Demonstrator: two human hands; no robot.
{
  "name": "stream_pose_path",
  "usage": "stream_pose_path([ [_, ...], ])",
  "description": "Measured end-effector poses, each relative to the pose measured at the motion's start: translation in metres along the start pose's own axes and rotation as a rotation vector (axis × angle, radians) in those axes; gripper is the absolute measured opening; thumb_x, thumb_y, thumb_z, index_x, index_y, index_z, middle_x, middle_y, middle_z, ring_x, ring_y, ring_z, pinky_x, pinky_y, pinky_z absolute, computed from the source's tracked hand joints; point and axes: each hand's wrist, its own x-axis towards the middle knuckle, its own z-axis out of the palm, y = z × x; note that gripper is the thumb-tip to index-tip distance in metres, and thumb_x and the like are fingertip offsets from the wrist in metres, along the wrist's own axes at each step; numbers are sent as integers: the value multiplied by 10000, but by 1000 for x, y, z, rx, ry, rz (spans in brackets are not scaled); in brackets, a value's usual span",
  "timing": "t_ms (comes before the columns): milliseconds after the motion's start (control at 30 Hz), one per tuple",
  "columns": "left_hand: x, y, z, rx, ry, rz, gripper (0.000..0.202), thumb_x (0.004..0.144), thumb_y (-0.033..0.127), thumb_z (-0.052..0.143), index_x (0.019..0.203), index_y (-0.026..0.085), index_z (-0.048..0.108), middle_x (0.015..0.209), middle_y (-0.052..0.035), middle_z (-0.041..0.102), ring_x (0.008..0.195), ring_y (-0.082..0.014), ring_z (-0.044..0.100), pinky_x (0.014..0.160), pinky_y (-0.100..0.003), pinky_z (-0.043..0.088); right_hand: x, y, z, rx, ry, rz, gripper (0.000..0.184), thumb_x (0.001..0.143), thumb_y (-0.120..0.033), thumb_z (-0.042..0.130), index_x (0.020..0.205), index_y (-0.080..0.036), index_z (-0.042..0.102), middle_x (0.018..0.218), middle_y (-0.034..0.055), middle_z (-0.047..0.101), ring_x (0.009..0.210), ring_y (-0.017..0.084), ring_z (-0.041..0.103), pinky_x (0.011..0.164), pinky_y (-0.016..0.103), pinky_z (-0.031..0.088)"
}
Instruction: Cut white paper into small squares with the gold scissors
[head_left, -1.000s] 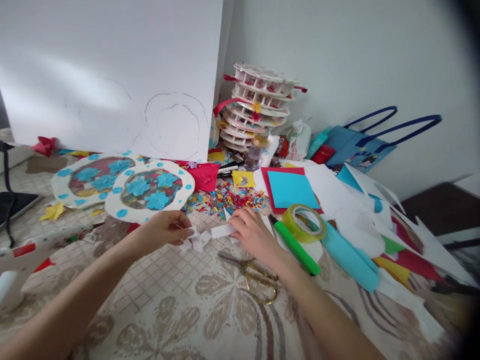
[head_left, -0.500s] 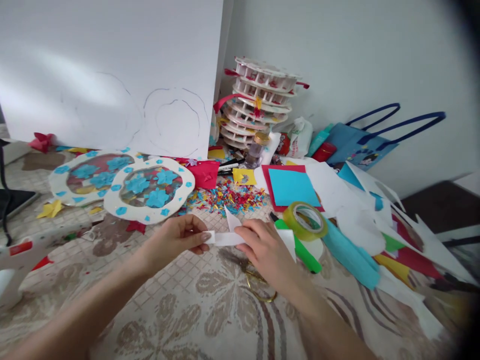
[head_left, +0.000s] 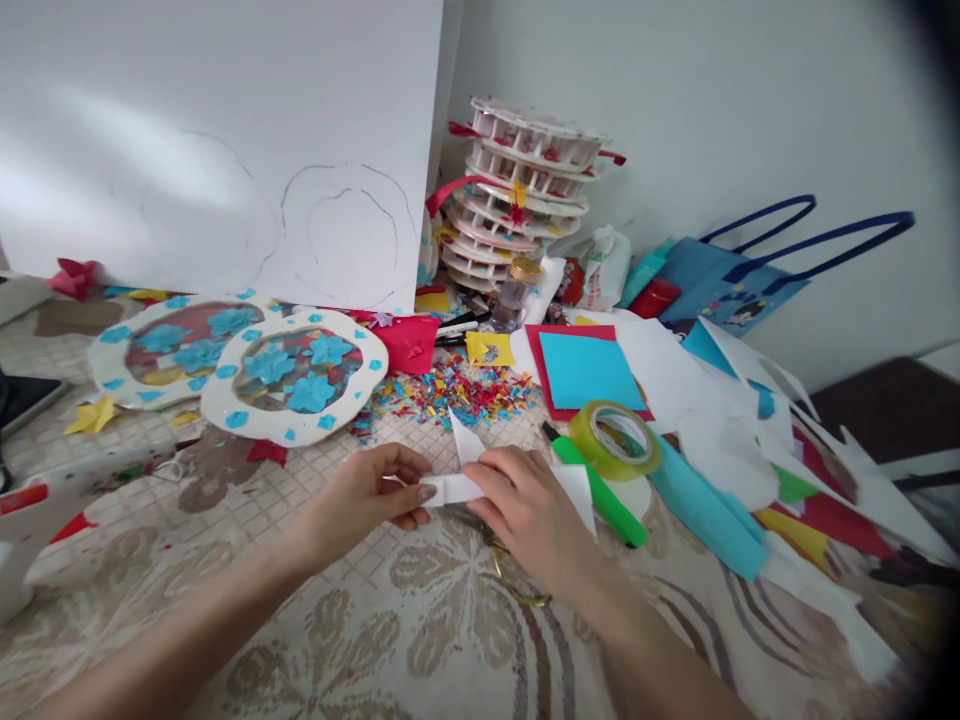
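Observation:
A small strip of white paper point(head_left: 450, 487) is held between both my hands just above the patterned cloth. My left hand point(head_left: 367, 497) pinches its left end with thumb and fingers. My right hand point(head_left: 529, 505) is closed over its right end, with a white paper scrap point(head_left: 577, 485) under the palm. Gold-handled scissors point(head_left: 517, 585) lie partly hidden beneath my right hand. A pile of coloured paper confetti point(head_left: 457, 395) lies just beyond the strip.
Two round paper wreaths with blue flowers point(head_left: 296, 375) lie at the left. A green marker point(head_left: 600, 490), a roll of tape point(head_left: 615, 440), blue and red sheets point(head_left: 585, 370), a stacked white craft tower point(head_left: 517, 210), a blue bag point(head_left: 735, 280) and a white board point(head_left: 225, 150) crowd the back and right.
My right hand lifted the white strip off the cloth and my left hand came across to pinch its other end. Both hands drew closer together and slightly toward me.

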Motion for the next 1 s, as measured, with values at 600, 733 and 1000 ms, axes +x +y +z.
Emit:
stream_pose_path([
  [600, -10, 5, 6, -251, -83, -97, 228, 703, 378, 724, 774, 170, 661, 710, -5, 679, 700, -156, 653, 611, -243, 523, -2, -5, 10, 252, 120, -33, 191, 904, -186, 509, 1081, -207, 576, 1049, 71, 604, 996, 202, 547, 858, 361, 454],
  [733, -10, 4, 5, -278, -86, -85, 236, 699, 363, 735, 829, 176, 676, 764, -9, 695, 787, -181, 671, 682, -266, 537, -2, -3, 11, 282, 119, -33, 206, 901, -169, 508, 1094, -214, 561, 1062, 72, 594, 1003, 205, 540, 873, 373, 451],
  [1000, -10, 1, 4, -351, -108, -99, 256, 691, 339, 755, 834, 148, 661, 796, -36, 732, 777, -174, 694, 737, -272, 547, -2, -6, 13, 335, 131, 0, 212, 897, -164, 498, 1099, -214, 538, 1063, 75, 582, 1021, 207, 532, 874, 367, 465],
])
